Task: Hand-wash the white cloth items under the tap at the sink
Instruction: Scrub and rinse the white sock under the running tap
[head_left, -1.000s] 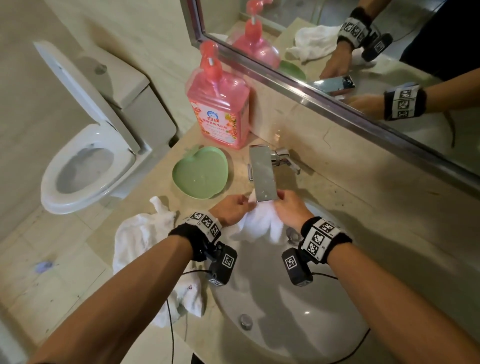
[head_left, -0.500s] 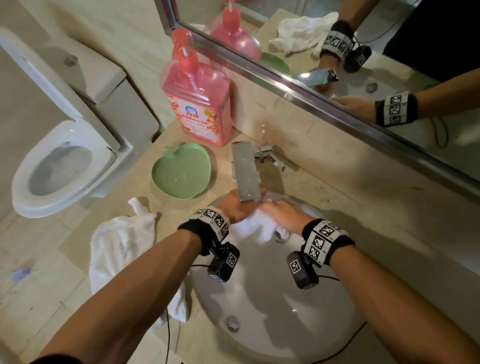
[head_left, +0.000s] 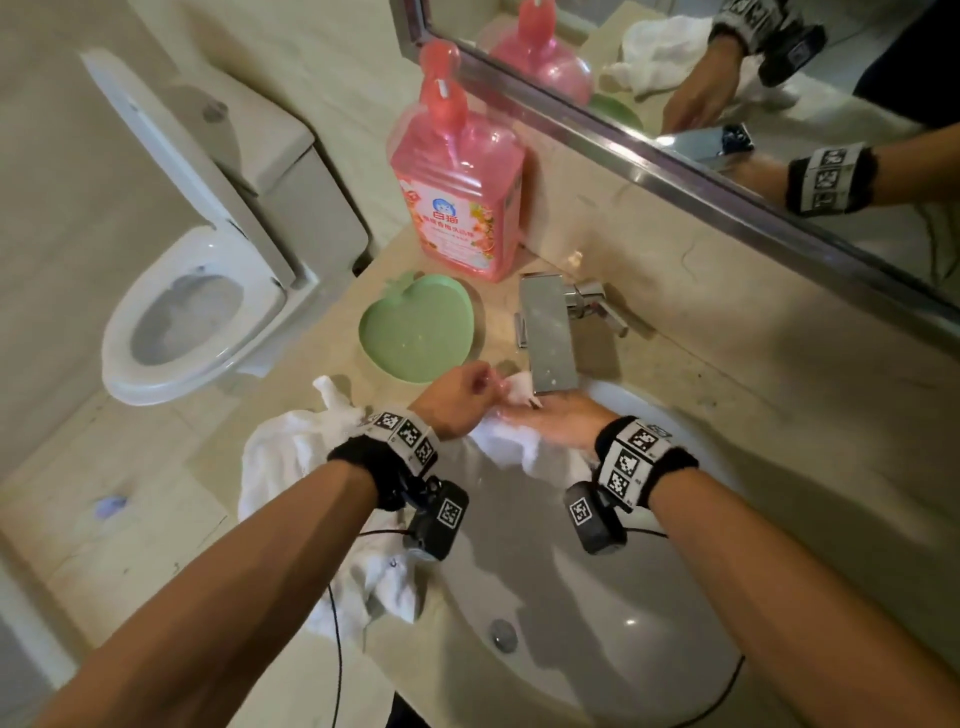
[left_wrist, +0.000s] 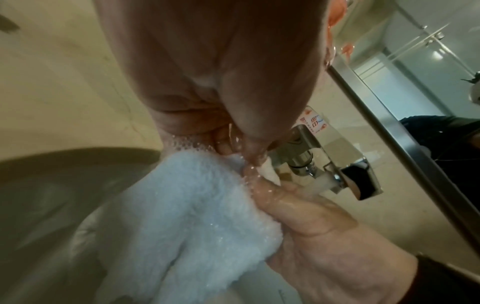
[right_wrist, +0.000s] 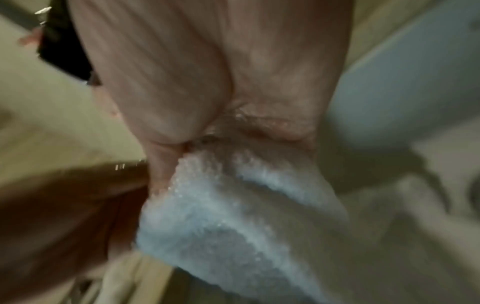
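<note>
A wet, soapy white cloth (head_left: 511, 447) hangs between my hands over the sink (head_left: 597, 623), just below the flat chrome tap (head_left: 548, 332). My left hand (head_left: 485, 387) is left of the spout, its curled fingers pinching the cloth's upper end. My right hand (head_left: 543, 413) lies under the spout and grips the cloth's other side. In the left wrist view, water runs from the tap (left_wrist: 337, 160) onto the right hand (left_wrist: 298, 216), whose thumb presses the cloth (left_wrist: 194, 216). The blurred right wrist view shows the cloth (right_wrist: 221, 216) hanging from that hand's grip.
A second white cloth (head_left: 291, 457) lies on the counter left of the basin, partly under my left forearm. A green apple-shaped dish (head_left: 421, 327) and a pink soap bottle (head_left: 457, 208) stand behind it. A mirror (head_left: 727, 197) runs along the wall. An open toilet (head_left: 192, 322) is far left.
My left hand has moved from under the spout to its left side, pulling the cloth's end with it. My right hand has stayed under the spout on the cloth.
</note>
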